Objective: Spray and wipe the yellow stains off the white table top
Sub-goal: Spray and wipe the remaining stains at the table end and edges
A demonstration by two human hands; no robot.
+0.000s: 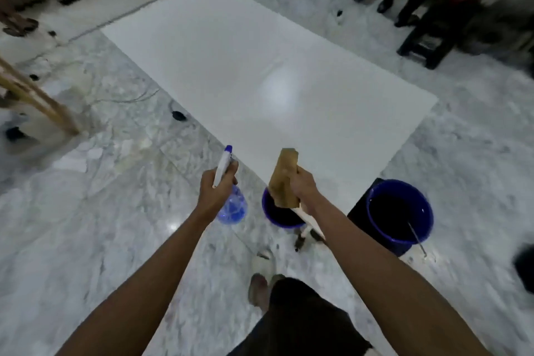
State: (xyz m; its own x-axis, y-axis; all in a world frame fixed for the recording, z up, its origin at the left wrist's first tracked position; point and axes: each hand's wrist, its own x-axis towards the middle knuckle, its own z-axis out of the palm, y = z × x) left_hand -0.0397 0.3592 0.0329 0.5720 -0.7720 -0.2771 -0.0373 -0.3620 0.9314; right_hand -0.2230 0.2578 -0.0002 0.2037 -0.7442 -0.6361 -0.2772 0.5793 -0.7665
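Head view shows the left hand [215, 192] gripping a spray bottle [228, 185] and the right hand [303, 188] squeezing a brown sponge [284, 178]. Both hang just short of the white table top [260, 66]. No yellow stains show, so spraying blindly could miss them. Two blue buckets [400, 214] sit near the feet and could get kicked.

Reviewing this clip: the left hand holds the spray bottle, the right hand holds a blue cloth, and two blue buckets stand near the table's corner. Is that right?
Not quite. The head view shows that the thing in the right hand is a tan-brown sponge, not a blue cloth. The rest stands: the left hand holds the spray bottle, and two blue buckets stand near the table corner.
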